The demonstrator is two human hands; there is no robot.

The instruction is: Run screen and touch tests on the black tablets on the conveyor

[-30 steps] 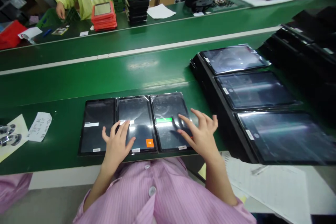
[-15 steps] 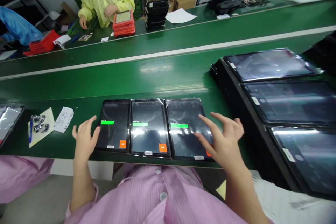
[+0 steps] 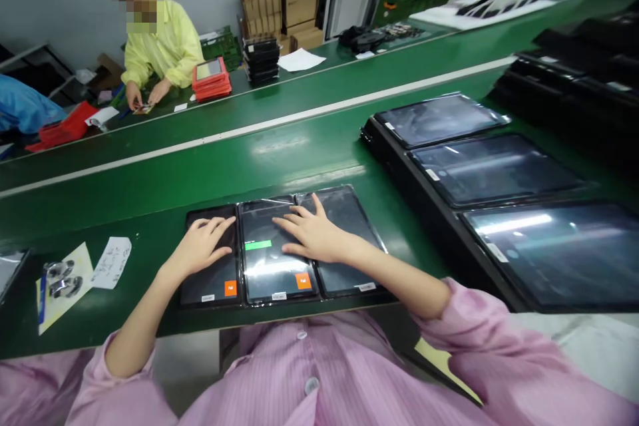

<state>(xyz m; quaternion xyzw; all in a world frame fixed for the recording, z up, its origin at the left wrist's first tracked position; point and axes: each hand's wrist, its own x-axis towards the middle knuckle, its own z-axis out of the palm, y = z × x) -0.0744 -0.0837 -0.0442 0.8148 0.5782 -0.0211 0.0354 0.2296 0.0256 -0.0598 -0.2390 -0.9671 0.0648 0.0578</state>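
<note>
Three black tablets lie side by side along the bench's near edge. My left hand [image 3: 202, 244] is over the left tablet [image 3: 207, 281], fingers spread, covering part of its screen; an orange box shows at its lower right. My right hand [image 3: 318, 234] reaches across the right tablet [image 3: 344, 273] to the middle tablet [image 3: 267, 265], with its fingers stretched out. A green bar and an orange box glow on the middle screen. My right forearm hides part of the right tablet. Whether the fingertips press the glass, I cannot tell.
More tablets [image 3: 504, 170] rest on a black stand to the right, with dark stacked items [image 3: 589, 73] behind. A handwritten paper slip [image 3: 112, 263] and a yellow sheet [image 3: 74, 299] with a pen lie left. Across the bench, a person in yellow [image 3: 162, 46] works beside red-cased devices [image 3: 212, 83].
My left hand has moved right onto the left tablet. My right hand has swung left, from the right tablet's right side towards the middle one. The view has shifted to the right.
</note>
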